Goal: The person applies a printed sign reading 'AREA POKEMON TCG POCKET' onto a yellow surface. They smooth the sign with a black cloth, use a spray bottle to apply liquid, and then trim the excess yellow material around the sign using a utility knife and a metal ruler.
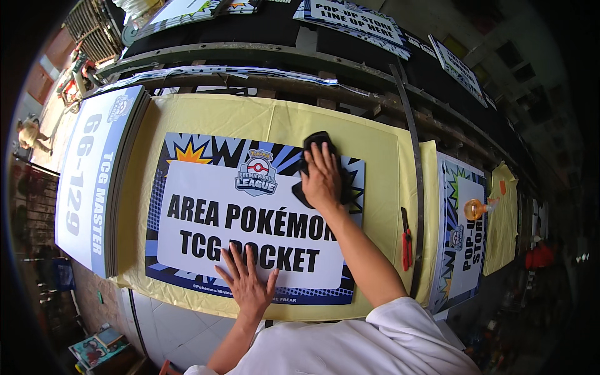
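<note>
Head view: looks like you're wiping down the sign (253,231) on the yellow sheet (209,112), left hand (250,286) flat near its middle, fingers spread, right hand (323,180) over the black cloth (319,137) far right, can't tell if gripping, so next probably calls for even pressure.

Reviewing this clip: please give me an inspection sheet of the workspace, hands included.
Surface: yellow sheet, creased near the top.
Job's things: printed sign lying flat; black pad at its upper right.
Clutter: red-and-black cutter right of the sign; sign stack at left; another sign at right, amber container at its right edge.
Hands: left hand on the sign's lower part, fingers spread; right hand flat on the pad.
Cables: nothing seen.
Surroundings: more signs beyond; a person at far left.
</note>
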A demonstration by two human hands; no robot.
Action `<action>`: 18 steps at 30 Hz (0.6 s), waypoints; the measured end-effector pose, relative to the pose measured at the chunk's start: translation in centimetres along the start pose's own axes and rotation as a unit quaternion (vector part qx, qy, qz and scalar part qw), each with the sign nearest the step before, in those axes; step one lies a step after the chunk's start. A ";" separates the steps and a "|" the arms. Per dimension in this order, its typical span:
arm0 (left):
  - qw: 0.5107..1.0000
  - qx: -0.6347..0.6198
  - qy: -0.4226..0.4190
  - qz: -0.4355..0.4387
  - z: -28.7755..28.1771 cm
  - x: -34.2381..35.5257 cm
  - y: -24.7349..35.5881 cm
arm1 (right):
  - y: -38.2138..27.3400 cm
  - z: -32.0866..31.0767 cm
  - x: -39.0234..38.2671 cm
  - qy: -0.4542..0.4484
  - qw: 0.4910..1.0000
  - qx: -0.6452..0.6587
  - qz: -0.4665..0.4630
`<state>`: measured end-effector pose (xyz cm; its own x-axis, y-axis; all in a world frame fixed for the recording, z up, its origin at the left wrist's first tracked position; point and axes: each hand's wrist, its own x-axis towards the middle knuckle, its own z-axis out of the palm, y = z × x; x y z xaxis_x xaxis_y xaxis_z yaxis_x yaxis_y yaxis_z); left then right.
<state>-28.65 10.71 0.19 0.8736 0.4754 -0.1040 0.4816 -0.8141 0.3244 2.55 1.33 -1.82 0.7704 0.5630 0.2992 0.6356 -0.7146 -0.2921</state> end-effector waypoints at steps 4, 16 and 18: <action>0.999 -0.031 -0.007 -0.007 -0.7 0.1 -0.3 | 4.1 -1.7 -2.7 0.040 0.985 -0.092 0.142; 0.999 -0.040 -0.013 0.000 1.2 -0.2 -0.6 | -21.4 9.5 7.4 -0.065 0.952 0.077 -0.289; 0.998 -0.059 -0.003 0.011 1.3 -0.2 -0.4 | -22.8 12.1 12.1 -0.030 0.964 0.069 -0.257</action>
<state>-28.97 10.50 -1.18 0.8843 0.4559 -0.1005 0.4511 -0.7788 0.4358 -2.03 29.47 -2.53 0.3516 0.8532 0.3852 0.9311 -0.2760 -0.2385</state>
